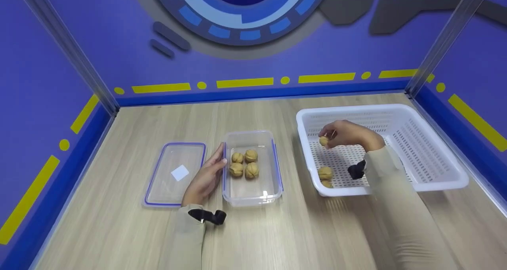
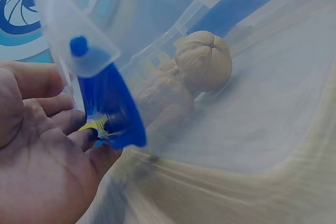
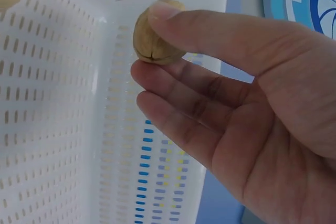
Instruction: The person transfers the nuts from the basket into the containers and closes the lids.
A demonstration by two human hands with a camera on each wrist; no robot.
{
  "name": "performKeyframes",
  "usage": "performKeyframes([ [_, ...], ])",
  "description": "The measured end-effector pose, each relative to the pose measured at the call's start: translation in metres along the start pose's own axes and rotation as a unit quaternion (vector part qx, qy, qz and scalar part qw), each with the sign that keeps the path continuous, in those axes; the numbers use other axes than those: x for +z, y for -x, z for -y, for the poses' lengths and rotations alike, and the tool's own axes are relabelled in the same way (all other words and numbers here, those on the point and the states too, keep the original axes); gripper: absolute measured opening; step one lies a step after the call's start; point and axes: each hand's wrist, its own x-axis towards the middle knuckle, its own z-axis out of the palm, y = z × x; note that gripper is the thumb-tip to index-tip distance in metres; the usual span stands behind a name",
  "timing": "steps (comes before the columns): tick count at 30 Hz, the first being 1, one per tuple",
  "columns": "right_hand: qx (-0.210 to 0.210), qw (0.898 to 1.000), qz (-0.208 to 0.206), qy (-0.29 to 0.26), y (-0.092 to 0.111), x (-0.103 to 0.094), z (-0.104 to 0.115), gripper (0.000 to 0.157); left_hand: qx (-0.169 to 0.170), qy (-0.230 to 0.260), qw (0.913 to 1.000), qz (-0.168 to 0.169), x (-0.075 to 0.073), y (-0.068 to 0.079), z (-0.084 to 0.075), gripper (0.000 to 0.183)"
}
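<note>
My right hand (image 1: 346, 134) pinches a walnut (image 3: 157, 35) between thumb and fingers, above the floor of a white slotted basket (image 1: 439, 187). Two more walnuts (image 1: 325, 173) lie at the basket's near left corner, the nearer one partly hidden by the rim. My left hand (image 1: 208, 179) rests against the left side of a clear plastic food container (image 1: 253, 201), thumb at its rim. A blue-edged side flap (image 2: 113, 103) hangs by those fingers in the left wrist view. Inside the container, several walnuts (image 1: 251, 170) sit grouped toward the left.
Left of the container, a clear lid (image 1: 162, 183) with a blue seal and a white square label lies flat on the wooden table (image 1: 277, 238). Purple panels (image 1: 253, 70) stand behind and at both sides. The basket stands near the right panel.
</note>
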Motion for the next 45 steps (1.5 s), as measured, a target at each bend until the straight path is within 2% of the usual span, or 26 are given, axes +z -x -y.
performKeyframes([
  [9, -0.051, 0.999, -0.020, 0.005, 0.000, -0.004, 0.018, 0.032, 0.002, 0.005, 1.0000, 0.003, 0.000, 0.000, 0.000, 0.062],
  [18, -0.064, 0.997, -0.039, 0.001, -0.005, -0.006, 0.038, 0.034, 0.000, -0.004, 1.0000, -0.006, -0.001, 0.000, 0.001, 0.063],
  [27, -0.085, 0.995, -0.051, 0.021, -0.012, -0.008, 0.053, 0.032, 0.003, -0.004, 1.0000, -0.007, 0.000, 0.000, 0.001, 0.063],
  [34, -0.100, 0.994, -0.049, 0.018, -0.017, -0.004, 0.067, 0.032, -0.008, 0.008, 0.9999, -0.011, 0.002, 0.001, 0.000, 0.063],
  [45, -0.132, 0.990, -0.043, 0.017, -0.028, 0.005, 0.090, 0.034, -0.006, 0.005, 0.9999, -0.014, 0.002, 0.000, 0.000, 0.062],
])
